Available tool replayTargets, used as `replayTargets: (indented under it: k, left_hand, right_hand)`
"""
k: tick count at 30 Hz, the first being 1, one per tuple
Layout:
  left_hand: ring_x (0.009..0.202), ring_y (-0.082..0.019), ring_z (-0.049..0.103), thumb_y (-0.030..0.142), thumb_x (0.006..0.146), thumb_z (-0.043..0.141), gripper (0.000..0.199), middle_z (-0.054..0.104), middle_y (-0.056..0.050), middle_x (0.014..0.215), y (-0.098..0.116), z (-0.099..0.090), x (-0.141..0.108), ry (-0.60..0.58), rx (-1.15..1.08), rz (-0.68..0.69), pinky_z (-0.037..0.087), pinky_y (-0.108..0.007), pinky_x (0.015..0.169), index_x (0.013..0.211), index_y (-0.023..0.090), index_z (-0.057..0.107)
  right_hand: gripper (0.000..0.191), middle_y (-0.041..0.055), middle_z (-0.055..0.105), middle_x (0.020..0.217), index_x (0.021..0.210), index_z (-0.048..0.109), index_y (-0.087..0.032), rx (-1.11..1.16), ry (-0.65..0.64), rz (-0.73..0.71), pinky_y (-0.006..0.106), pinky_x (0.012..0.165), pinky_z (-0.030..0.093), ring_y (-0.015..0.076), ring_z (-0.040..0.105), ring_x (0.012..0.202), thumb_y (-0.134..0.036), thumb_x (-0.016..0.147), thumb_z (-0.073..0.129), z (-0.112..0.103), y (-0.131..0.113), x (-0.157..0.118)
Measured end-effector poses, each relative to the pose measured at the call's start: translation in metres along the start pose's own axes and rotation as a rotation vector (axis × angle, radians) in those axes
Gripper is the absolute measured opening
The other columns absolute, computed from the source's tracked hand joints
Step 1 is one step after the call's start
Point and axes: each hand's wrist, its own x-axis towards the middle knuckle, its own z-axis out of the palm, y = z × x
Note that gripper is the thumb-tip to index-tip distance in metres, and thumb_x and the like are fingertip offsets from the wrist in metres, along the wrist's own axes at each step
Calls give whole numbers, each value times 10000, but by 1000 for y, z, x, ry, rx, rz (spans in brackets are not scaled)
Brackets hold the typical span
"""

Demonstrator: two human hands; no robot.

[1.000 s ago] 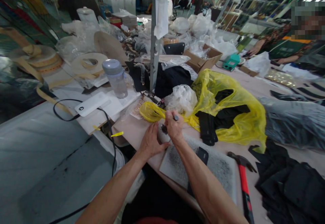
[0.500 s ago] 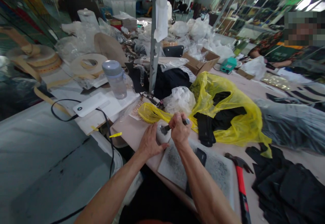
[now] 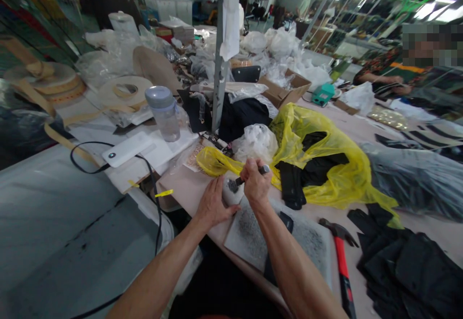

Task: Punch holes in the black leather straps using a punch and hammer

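Note:
My right hand (image 3: 256, 180) is closed around a dark metal punch (image 3: 265, 169), which slants down to the left. Its lower end meets the darkened top of a white rounded block (image 3: 228, 197). Against the near left side of that block, my left hand (image 3: 212, 204) curves with fingers and thumb, steadying it. Below my right forearm lies a pale board (image 3: 246, 232) with grey speckled wear. A black strip-like piece (image 3: 287, 221) rests on it, partly hidden by the forearm. To the board's right is a claw hammer (image 3: 342, 256) with a red and black handle.
A yellow plastic bag (image 3: 340, 191) with black pieces lies beyond my hands. Black cut pieces (image 3: 412, 266) are heaped at right. A water bottle (image 3: 164, 116), a white power bank (image 3: 128, 149) and tape rolls (image 3: 125, 92) stand left. A metal post (image 3: 218, 68) rises behind. Another person (image 3: 394, 75) sits far right.
My hands keep nearly the same pose on the punch and the block. The other person's hands have come up with a striped piece in them. The yellow bag's right edge has shifted slightly.

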Motion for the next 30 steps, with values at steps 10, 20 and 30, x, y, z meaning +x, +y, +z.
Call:
replayTargets:
  k: [10,20,30]
  left_hand:
    - [1335,-366,385,577,644,727,1062,387,-171,1448,0,-1,0,2,-5,5,363,-568,1088,1472,208,173]
    - [1342,-377,377,560,660,722,1025,404,-184,1429,0,0,1,8,-20,7,347,-578,1090,1461,194,198]
    - [1335,-379,378,531,658,732,1012,406,-188,1424,-2,0,1,-1,-22,7,339,-585,1084,1453,183,210]
  right_hand:
    - [383,-91,360,474,655,434,-221,-7,17,33,212,393,290,69,320,402,-534,819,580,0,4,-5]
    - [407,-81,357,470,604,429,-217,-88,-205,62,225,410,280,76,309,427,-522,807,607,9,3,-4]
    - [398,-80,363,481,608,431,-212,-100,-276,78,223,420,266,72,304,438,-512,803,607,15,4,-3]
